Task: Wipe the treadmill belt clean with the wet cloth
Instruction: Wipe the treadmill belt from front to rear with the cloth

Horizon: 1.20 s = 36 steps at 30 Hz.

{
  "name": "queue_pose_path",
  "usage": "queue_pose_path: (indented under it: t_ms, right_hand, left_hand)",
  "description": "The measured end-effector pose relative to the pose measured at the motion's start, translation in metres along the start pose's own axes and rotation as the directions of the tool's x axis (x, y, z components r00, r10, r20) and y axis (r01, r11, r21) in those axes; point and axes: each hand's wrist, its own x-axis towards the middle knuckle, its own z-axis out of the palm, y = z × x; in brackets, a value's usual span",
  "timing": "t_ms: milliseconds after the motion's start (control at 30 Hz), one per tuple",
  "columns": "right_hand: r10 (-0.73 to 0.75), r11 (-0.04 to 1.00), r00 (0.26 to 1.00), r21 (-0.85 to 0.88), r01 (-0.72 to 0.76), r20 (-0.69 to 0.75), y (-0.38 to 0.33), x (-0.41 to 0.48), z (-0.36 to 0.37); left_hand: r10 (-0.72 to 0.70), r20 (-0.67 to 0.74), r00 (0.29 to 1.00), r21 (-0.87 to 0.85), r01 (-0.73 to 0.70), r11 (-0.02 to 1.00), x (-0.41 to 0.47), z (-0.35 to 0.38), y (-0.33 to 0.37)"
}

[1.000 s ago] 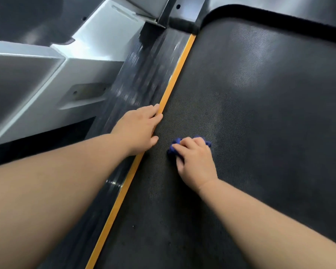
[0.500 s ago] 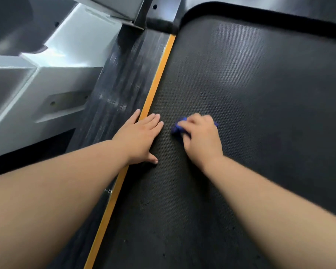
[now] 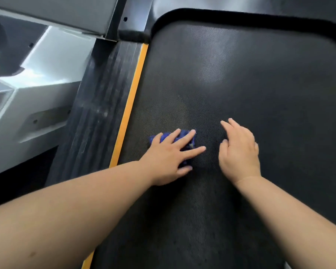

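text: none legible | brands, numbers: none | seen: treadmill belt [image 3: 250, 84], side rail [image 3: 97, 105]

Charcoal treadmill belt [image 3: 241, 94] with fine dotted weave at centre and right, deep blue cloth [image 3: 166, 136] at centre, orange-yellow edge stripe [image 3: 131, 105] at its left, black lengthwise-ribbed side rail [image 3: 101, 105], silver-grey frame [image 3: 47, 61] at upper left.

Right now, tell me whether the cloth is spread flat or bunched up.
Bunched: the blue cloth is a crumpled wad under the left hand, on the belt.

Pressing down with flat left hand [image 3: 170, 155], fingers spread; holding right hand [image 3: 240, 152] alongside, fingers relaxed, seemingly palm-down.
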Motion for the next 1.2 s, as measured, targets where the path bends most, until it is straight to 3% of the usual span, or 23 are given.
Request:
queue_pose_path:
  t_ms: [100,167,233,433,533,600,667,767,867,933,1033,1100,1200]
  right_hand:
    - [-0.026,0.999,0.998,-0.021,0.027,0.052,0.008,-0.008,0.010]
    - [-0.060,0.998,0.993,-0.016,0.062,0.100,0.005,-0.010,0.019]
    - [-0.062,0.997,0.990,-0.041,0.067,0.131,0.000,-0.010,0.029]
    - [-0.063,0.989,0.989,-0.126,0.080,0.133,0.001,-0.012,0.041]
    - [-0.079,0.984,0.988,-0.151,0.099,0.132,0.003,-0.012,0.042]
    - [-0.082,0.978,0.989,-0.180,0.104,0.125,0.002,-0.013,0.043]
    - [-0.079,0.977,0.990,-0.190,0.101,0.120,0.003,-0.012,0.045]
    - [-0.075,0.977,0.987,-0.189,0.101,0.139,0.004,-0.012,0.044]
    - [-0.064,0.980,0.983,-0.177,0.095,0.172,0.002,-0.014,0.041]
    - [-0.063,0.979,0.984,-0.182,0.094,0.167,0.001,-0.015,0.037]
    - [-0.063,0.971,0.989,-0.221,0.092,0.134,0.002,-0.013,0.039]
    - [-0.073,0.959,0.991,-0.266,0.101,0.111,0.003,-0.013,0.045]
    - [-0.078,0.949,0.995,-0.301,0.092,0.060,0.007,-0.014,0.055]
  left_hand:
    - [0.081,-0.105,0.991,0.022,-0.079,0.997,-0.001,0.016,-0.018]
    - [0.050,-0.207,0.977,0.030,-0.044,0.999,-0.015,0.032,-0.036]
    - [0.015,-0.247,0.969,0.058,-0.001,0.998,-0.029,0.045,-0.042]
    - [0.128,-0.266,0.956,-0.012,-0.136,0.991,0.002,0.041,-0.064]
    - [-0.140,-0.424,0.895,-0.179,0.068,0.981,0.058,0.000,-0.074]
    - [-0.395,-0.385,0.834,-0.350,0.264,0.899,0.093,-0.028,-0.072]
    - [-0.449,-0.338,0.827,-0.352,0.332,0.875,0.107,-0.034,-0.064]
    - [-0.266,-0.349,0.899,-0.251,0.184,0.950,0.065,-0.009,-0.047]
    - [-0.164,-0.242,0.956,-0.205,0.115,0.972,0.000,0.029,-0.018]
    - [-0.140,-0.173,0.975,-0.195,0.105,0.975,-0.024,0.033,0.000]
    - [-0.001,-0.195,0.981,-0.116,-0.022,0.993,-0.001,0.019,-0.021]
    - [-0.078,-0.268,0.960,-0.114,0.048,0.992,0.039,-0.004,-0.046]
    - [-0.347,-0.261,0.901,-0.236,0.289,0.928,0.106,-0.036,-0.060]
